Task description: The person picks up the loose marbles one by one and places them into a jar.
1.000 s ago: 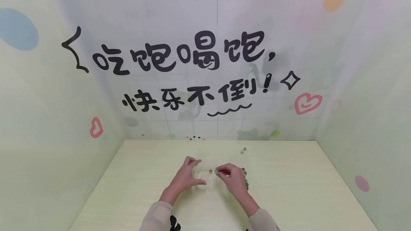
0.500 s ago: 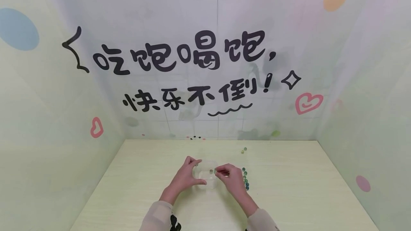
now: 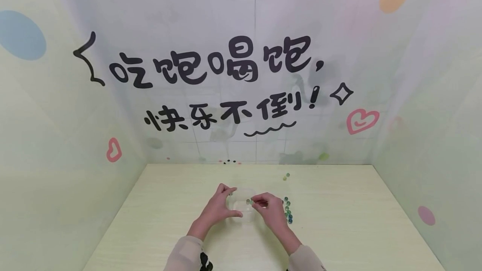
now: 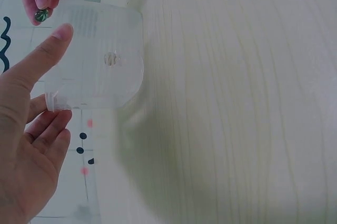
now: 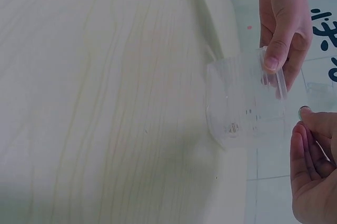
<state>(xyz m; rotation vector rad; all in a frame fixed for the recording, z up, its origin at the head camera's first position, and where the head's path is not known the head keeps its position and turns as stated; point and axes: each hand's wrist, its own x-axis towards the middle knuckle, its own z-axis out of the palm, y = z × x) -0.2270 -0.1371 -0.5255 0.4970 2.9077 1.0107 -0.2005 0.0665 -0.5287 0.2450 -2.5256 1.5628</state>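
Marbles (image 3: pixel 287 208), green and blue, are gathered on the wood-grained table (image 3: pixel 339 221) to the right of the right hand (image 3: pixel 272 210), by which the left edge of the group is overlapped in the head view. Farther back, a lone green marble (image 3: pixel 288 175) and a yellowish marble (image 3: pixel 284 178) are set close together, well apart from that group. By the left hand (image 3: pixel 218 209), a clear plastic container (image 3: pixel 241 195) is grasped near its rim, the thumb being laid along the near side and the fingers being placed at the far side; its mouth is turned upward. Between the thumb and forefinger of the right hand, a striped green marble (image 4: pixel 41 15) is pinched. That marble is held just above the level of the rim, near the container's right side and apart from the plastic. Inside the container, another marble (image 4: pixel 110 59) is seen through the wall; whether the base is touched by it cannot be told. Both forearms are covered by pale sleeves (image 3: pixel 184 252). Behind the table, large black lettering (image 3: pixel 241 60) is printed on a light backdrop (image 3: pixel 188 11), accompanied by pink hearts (image 3: pixel 362 121).
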